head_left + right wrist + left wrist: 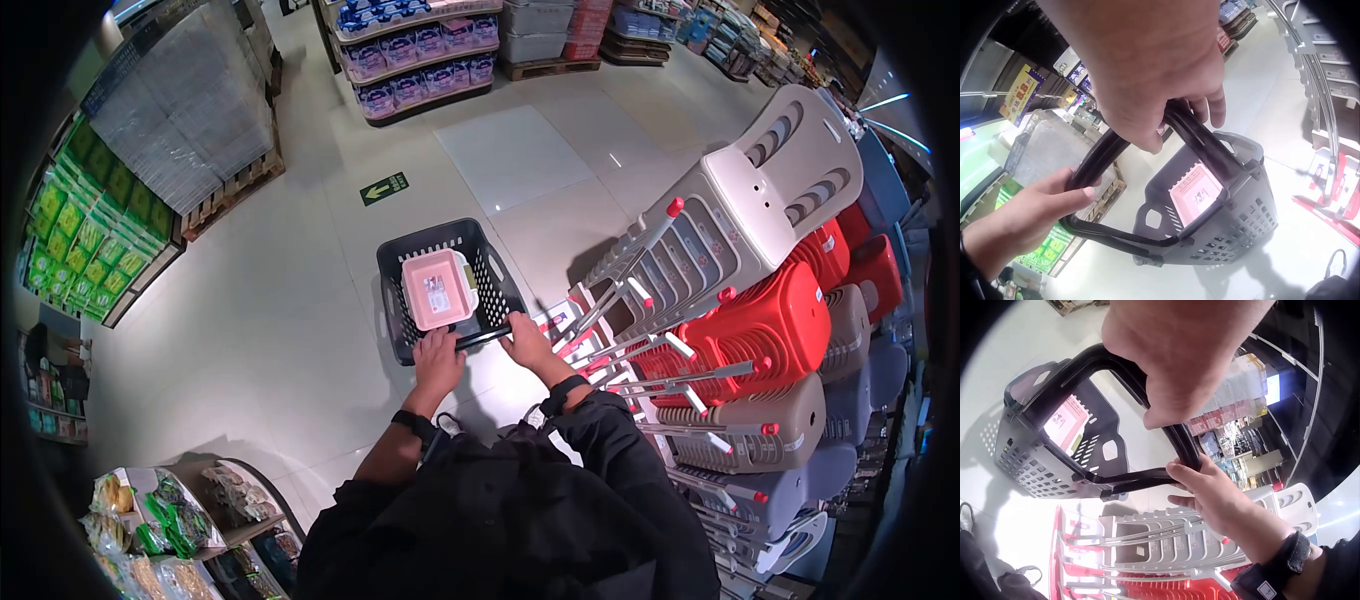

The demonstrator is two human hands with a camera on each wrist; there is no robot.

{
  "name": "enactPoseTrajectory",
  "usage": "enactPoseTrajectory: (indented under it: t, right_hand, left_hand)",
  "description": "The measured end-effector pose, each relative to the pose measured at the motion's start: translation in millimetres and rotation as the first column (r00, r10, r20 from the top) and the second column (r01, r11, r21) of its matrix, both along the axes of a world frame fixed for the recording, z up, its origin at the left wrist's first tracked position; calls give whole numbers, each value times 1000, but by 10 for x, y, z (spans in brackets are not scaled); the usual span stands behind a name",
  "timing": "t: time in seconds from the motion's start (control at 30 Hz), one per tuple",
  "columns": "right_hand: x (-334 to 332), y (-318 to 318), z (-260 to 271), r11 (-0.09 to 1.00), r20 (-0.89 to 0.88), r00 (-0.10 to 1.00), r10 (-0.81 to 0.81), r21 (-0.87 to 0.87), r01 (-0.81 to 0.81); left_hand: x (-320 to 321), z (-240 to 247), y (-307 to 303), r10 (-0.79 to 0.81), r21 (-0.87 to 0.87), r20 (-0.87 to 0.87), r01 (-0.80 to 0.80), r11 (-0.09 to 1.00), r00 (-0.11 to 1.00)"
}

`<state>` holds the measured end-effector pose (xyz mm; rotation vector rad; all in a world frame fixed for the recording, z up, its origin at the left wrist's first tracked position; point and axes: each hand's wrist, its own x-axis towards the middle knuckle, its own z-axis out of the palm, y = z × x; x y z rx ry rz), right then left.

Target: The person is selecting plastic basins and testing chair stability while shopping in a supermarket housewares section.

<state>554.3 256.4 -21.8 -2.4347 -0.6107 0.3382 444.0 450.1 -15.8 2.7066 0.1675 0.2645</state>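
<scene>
A dark grey shopping basket (394, 330) with perforated walls hangs out in front of me in the head view. Inside lies a pink plastic bin (428, 275) with a label, over a white container (466, 292) with a green clip. My left hand (438, 362) grips the black handle (485, 337) at its left end. At the handle's right end, my right hand (527, 342) holds on too. In the left wrist view the right hand (1210, 487) has its thumb on the bar. The right wrist view shows the left hand's (1041, 209) thumb over the handle corner.
Stacked stools (745, 330) and beige chairs (735, 220) with metal legs crowd the right side, close to the basket. Green packages (90, 230) and a wrapped pallet (190, 110) stand left. A food display (180, 520) is at lower left, shelves (420, 60) ahead.
</scene>
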Motion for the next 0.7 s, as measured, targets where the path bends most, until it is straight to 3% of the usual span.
enactPoseTrajectory:
  t: [0.03, 0.17, 0.4, 0.7]
  right_hand:
    - [-10, 17, -18, 999, 74, 997, -2, 42, -1]
    - [-58, 107, -31, 998, 101, 993, -60, 41, 56]
    - [-173, 303, 61, 991, 4, 992, -129, -21, 129]
    - [-186, 400, 52, 999, 108, 993, 44, -12, -43]
  left_hand:
    - [20, -2, 27, -11, 2, -14, 11, 1000, 1000]
    - [78, -27, 153, -40, 11, -11, 41, 999, 999]
    - [178, 5, 416, -77, -15, -32, 76, 997, 997]
    - [294, 187, 685, -38, 25, -201, 44, 999, 979]
